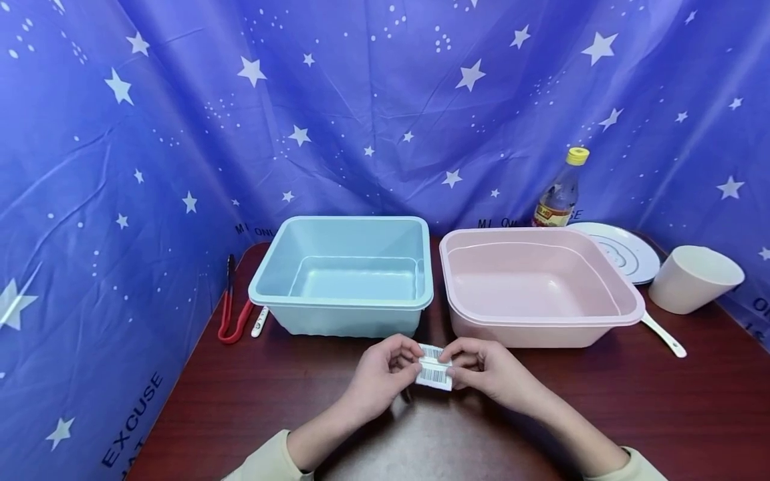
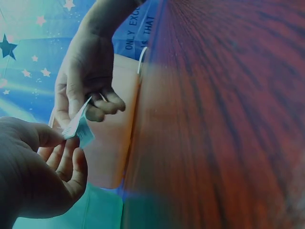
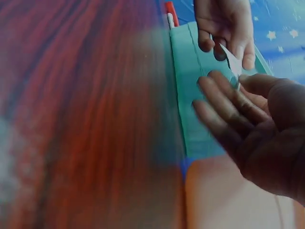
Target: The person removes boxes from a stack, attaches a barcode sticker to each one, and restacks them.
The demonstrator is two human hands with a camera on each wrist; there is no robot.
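A small white sheet printed with barcodes (image 1: 433, 377) is held between both hands above the front of the table. The left hand (image 1: 382, 374) pinches its left edge between thumb and fingers. From the other side, the right hand (image 1: 494, 371) pinches the right edge. A crease runs across the sheet between two rows of bars. Both wrist views show the sheet bent at an angle, as seen on the folded paper (image 2: 78, 123) and on the paper's edge (image 3: 232, 62). The other fingers of the right hand (image 3: 271, 133) spread loosely below it.
Behind the hands stand a light blue basin (image 1: 349, 319) and a pink basin (image 1: 529, 334). Red-handled tongs (image 1: 227, 327) and a white handle (image 1: 260, 322) lie left. To the right are a yellow-capped bottle (image 1: 556, 197), a plate (image 1: 644, 257), a cup (image 1: 686, 284) and another white handle (image 1: 664, 335).
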